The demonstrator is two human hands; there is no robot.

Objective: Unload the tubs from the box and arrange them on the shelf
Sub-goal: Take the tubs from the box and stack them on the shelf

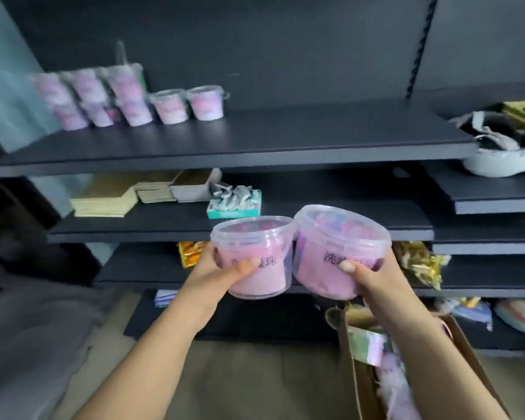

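Cardboard box (354,386) low at my right, my left hand (225,275) curled round the left tub (256,256), my right hand (369,278) curled round the right tub (337,247), both pink, rims touching, held up before the shelf (285,137), shelved tubs (129,98) rowed at its back left.

Both hands (222,272) (365,275) each grip a pink tub (256,268) (334,256) before the shelf (255,140).
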